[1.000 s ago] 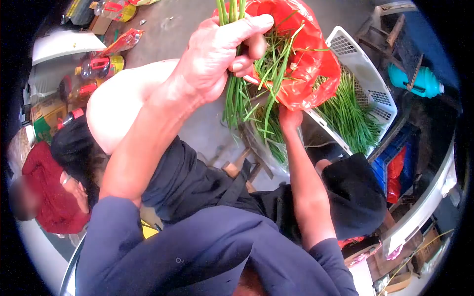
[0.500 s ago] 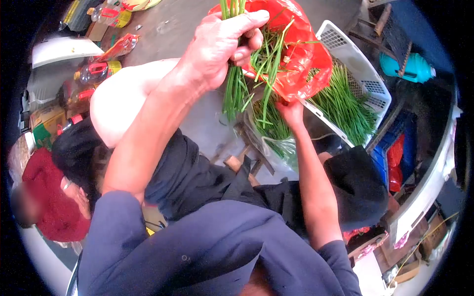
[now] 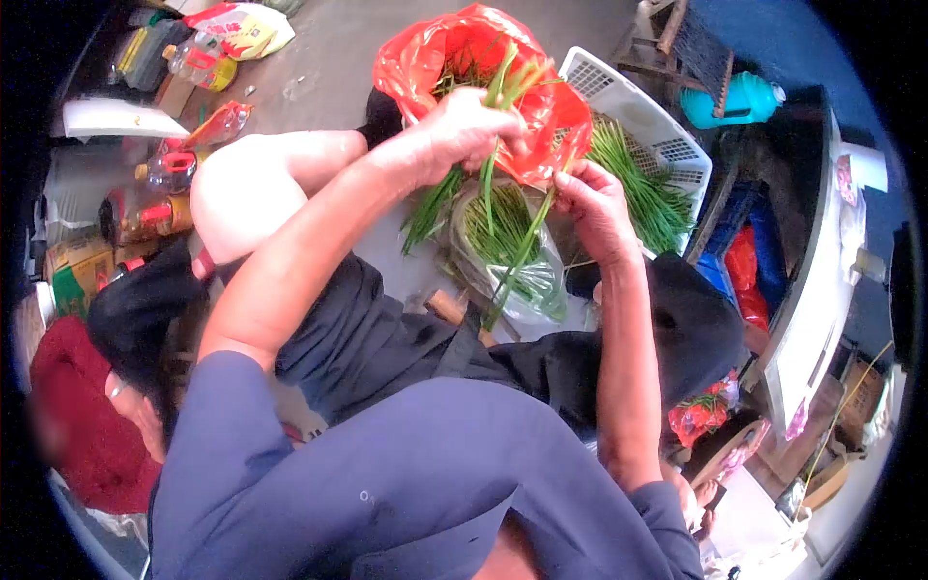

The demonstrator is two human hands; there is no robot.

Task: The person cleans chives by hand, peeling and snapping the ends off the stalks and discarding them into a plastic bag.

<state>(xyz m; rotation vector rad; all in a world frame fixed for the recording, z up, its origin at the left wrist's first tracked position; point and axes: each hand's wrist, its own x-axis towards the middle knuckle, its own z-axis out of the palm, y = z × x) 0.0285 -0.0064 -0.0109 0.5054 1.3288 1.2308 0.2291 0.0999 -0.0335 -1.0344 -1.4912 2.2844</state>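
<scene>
My left hand (image 3: 472,128) is closed around a bunch of garlic chives (image 3: 503,82), held in front of the red plastic bag (image 3: 406,58). More green leaves hang below that fist. To its right, my right hand (image 3: 597,208) pinches a long garlic chive stalk (image 3: 527,242) between thumb and finger; the stalk slants down toward my lap. Trimmings lie inside the red bag. Below the hands, a clear plastic bag (image 3: 546,285) holds more chives. A white plastic basket (image 3: 681,150) with a thick pile of long chives (image 3: 638,179) stands behind my right hand.
Oil bottles (image 3: 174,166) and packets stand at the left. A person in a red top (image 3: 82,396) sits at the lower left. A wooden chair (image 3: 677,43) and a teal bottle (image 3: 739,100) are at the back right. A white-edged panel (image 3: 812,319) runs along the right.
My right hand has moved up from beneath the red bag and now pinches a stalk. My left hand has come slightly lower with its bunch. The view has shifted a little.
</scene>
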